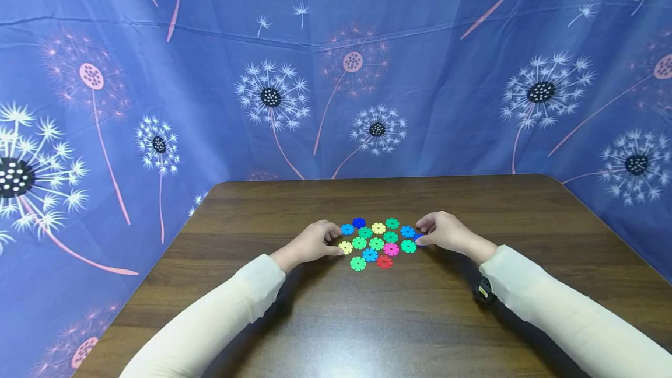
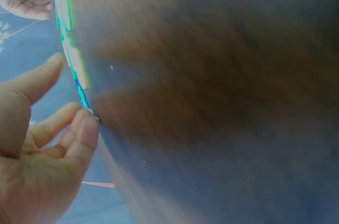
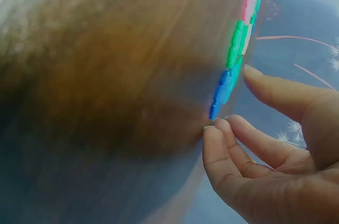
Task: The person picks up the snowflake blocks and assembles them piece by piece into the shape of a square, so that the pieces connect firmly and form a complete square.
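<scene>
Flat, notched plastic discs lie in a loose cluster on the brown table. My left hand (image 1: 315,242) is at the cluster's left side, its thumb beside a yellow disc (image 1: 345,247) and its fingers near a light blue disc (image 1: 347,229). In the left wrist view, thumb and fingers are spread apart. At the right side, my right hand (image 1: 446,232) partly covers a dark blue disc (image 1: 418,237). The right wrist view has its fingertips at the edge of a blue disc (image 3: 218,97), with the thumb held apart. Whether either hand presses the discs is unclear.
Between the hands lie several green discs, a pink disc (image 1: 391,249), a red disc (image 1: 384,262) and another yellow disc (image 1: 378,228). The wooden table (image 1: 336,319) reaches back to a blue cloth (image 1: 325,4) printed with dandelions. A black wrist device (image 1: 483,290) sits under the right sleeve.
</scene>
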A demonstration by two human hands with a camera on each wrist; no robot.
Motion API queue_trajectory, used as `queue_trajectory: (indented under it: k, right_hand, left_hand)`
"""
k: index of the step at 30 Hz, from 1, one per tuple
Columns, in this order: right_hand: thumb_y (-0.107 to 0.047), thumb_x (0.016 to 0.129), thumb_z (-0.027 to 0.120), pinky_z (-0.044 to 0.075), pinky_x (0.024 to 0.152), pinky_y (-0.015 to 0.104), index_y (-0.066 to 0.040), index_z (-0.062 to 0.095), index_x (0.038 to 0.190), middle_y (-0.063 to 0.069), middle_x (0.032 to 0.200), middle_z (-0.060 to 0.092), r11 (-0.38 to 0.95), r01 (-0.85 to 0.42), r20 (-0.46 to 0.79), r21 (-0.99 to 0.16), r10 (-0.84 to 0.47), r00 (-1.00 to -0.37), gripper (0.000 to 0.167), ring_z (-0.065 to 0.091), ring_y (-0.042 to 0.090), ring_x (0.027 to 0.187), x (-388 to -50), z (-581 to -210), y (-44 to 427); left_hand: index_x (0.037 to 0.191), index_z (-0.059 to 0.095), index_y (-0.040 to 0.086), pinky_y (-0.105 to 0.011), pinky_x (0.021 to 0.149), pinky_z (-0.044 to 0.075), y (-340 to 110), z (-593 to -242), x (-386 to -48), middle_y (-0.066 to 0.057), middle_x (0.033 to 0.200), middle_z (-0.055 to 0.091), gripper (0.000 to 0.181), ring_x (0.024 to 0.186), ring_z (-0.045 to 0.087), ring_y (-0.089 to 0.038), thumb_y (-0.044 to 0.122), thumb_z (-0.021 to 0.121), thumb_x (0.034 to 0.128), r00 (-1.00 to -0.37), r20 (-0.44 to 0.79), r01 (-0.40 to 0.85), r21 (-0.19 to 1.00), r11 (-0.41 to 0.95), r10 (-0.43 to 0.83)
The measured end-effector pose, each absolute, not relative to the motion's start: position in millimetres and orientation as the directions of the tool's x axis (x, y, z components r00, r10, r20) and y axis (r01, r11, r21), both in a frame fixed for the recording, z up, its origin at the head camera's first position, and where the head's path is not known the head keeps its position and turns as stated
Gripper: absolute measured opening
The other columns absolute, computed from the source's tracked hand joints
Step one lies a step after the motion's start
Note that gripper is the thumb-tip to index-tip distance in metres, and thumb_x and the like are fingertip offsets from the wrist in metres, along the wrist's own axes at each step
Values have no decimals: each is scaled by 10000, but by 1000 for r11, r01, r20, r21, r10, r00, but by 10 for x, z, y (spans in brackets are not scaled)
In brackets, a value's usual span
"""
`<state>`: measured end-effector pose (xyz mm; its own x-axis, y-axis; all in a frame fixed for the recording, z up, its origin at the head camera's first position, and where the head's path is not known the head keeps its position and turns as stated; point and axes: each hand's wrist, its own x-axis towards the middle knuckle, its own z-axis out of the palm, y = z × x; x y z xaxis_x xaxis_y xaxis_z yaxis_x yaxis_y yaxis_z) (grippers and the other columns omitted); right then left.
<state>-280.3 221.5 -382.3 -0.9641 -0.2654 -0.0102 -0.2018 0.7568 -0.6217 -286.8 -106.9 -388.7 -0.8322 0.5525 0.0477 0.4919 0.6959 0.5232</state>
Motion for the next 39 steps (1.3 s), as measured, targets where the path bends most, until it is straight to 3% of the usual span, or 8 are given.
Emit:
queue_trajectory:
  k: [6, 20, 29, 39]
  right_hand:
    - [-124, 749, 823, 511, 782, 384, 63, 665, 1064, 155, 964, 655, 760, -202, -16, -618, -269, -963, 398, 588, 233, 870, -2827, -3878, 2176]
    - [-36, 739, 815, 489, 634, 259, 70, 655, 1010, 105, 847, 597, 703, -157, -48, -693, -263, -964, 332, 531, 161, 761, -2897, -3900, 2159]
    - [-47, 772, 796, 470, 623, 263, 46, 646, 1002, 26, 777, 522, 708, -112, -84, -697, -236, -968, 290, 495, 152, 723, -2919, -3908, 2160]
    - [-102, 809, 778, 521, 638, 314, 9, 663, 958, 30, 761, 514, 725, -47, -141, -687, -197, -970, 218, 537, 171, 675, -2888, -3886, 2171]
  left_hand:
    - [1044, 693, 20, -303, 780, 511, -1027, -3929, -2927, -109, 957, 658, 353, 860, 618, -232, 188, 829, 765, -854, 59, 469, 516, 717, 516]
    - [926, 692, 31, -263, 736, 496, -945, -3951, -2953, -110, 896, 650, 255, 784, 574, -172, 131, 841, 745, -874, 82, 441, 552, 708, 480]
    - [879, 673, 34, -235, 723, 500, -940, -3966, -2960, -85, 854, 658, 240, 770, 584, -158, 97, 847, 727, -881, 98, 430, 571, 699, 462]
    - [839, 640, 4, -198, 654, 501, -955, -3960, -2955, -99, 769, 642, 260, 676, 558, -103, -3, 848, 684, -893, 120, 406, 632, 660, 434]
